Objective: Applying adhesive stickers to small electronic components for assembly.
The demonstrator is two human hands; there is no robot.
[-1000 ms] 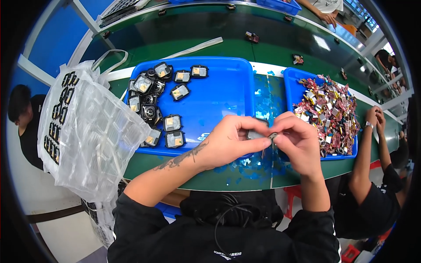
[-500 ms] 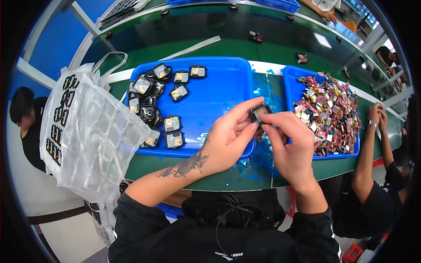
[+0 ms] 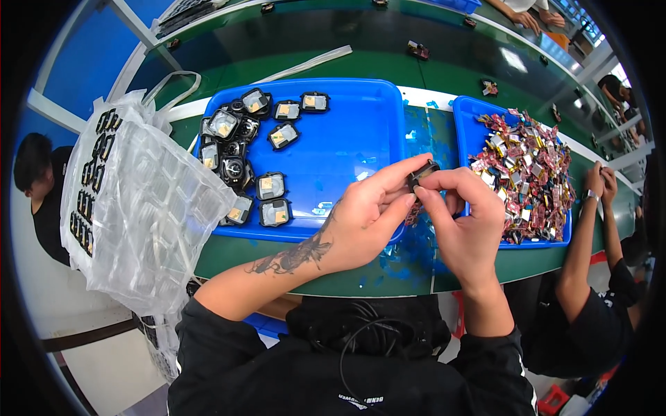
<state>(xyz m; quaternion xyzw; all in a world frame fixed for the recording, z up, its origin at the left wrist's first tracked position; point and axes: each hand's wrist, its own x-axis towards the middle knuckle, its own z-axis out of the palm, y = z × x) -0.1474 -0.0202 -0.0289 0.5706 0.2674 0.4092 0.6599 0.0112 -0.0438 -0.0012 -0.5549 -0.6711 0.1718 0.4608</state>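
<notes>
My left hand (image 3: pixel 364 218) holds a small black watch case (image 3: pixel 424 170) between thumb and fingers, over the right rim of a blue tray. My right hand (image 3: pixel 468 225) pinches the same case from the other side with thumb and forefinger. The case is tipped nearly edge-on, and the fingers hide much of it. In the blue tray (image 3: pixel 347 132), similar black watch cases (image 3: pixel 270 186) lie at the left, several with a silvery, tan-marked part showing. Small pink circuit boards (image 3: pixel 417 211) show just below my fingers, partly hidden by them.
A second blue tray (image 3: pixel 471 142) at the right holds a heap of circuit boards with wires and silvery parts (image 3: pixel 527 180). Clear plastic sheets (image 3: pixel 146 187) hang at the left. Boards (image 3: pixel 418 50) lie on the green belt beyond. Other people (image 3: pixel 590 291) sit at both sides.
The watch case has turned from showing its face to nearly edge-on, and my right fingers have shifted along it. The trays sit slightly higher in view. Both hands keep their hold.
</notes>
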